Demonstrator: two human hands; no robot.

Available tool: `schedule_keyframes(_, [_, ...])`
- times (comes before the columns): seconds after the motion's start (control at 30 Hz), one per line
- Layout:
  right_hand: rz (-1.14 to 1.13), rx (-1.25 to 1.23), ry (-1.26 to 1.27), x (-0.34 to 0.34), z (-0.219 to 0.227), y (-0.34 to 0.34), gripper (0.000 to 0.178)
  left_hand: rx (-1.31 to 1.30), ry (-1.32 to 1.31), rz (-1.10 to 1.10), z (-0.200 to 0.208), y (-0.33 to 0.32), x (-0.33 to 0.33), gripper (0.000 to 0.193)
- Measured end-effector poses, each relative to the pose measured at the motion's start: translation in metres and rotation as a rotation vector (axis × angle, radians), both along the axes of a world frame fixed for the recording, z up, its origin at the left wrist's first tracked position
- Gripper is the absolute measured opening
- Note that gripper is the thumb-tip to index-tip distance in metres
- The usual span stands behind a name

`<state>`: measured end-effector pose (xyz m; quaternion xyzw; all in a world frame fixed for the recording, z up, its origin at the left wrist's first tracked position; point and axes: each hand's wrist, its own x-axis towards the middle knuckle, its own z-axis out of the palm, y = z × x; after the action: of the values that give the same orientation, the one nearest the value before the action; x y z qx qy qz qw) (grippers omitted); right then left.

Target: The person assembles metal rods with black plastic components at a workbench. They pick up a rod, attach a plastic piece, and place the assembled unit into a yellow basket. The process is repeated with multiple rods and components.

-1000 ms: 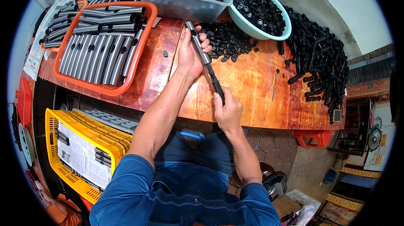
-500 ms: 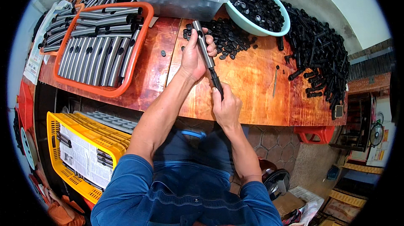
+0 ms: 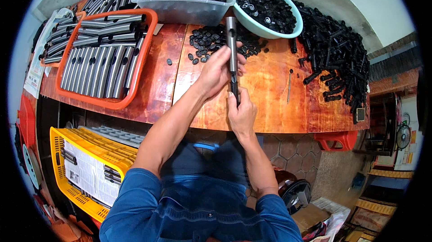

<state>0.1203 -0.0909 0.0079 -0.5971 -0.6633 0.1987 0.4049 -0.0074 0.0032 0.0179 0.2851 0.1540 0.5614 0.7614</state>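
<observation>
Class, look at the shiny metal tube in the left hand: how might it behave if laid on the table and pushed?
The metal tube would probably roll, as its sides look rounded. It is likely stiff, appearing straight in the left hand. Its smooth, glossy surface may make it slippery.

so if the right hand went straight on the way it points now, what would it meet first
Probably the left hand, which holds the metal tube just ahead of the right hand; exact depth is unclear.
</observation>
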Motion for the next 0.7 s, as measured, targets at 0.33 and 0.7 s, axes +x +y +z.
schedule_keyframes(0.33, [0.053, -0.177, 0.127, 0.037, 0.018, 0.004, 0.024, 0.212, 0.395, -0.291, -0.011, -0.015, 0.017, 0.044])
schedule_keyframes(0.7, [0.120, -0.249, 0.881, 0.087, 0.056, 0.090, 0.036, -0.025, 0.146, -0.539, 0.001, -0.016, 0.011, 0.037])
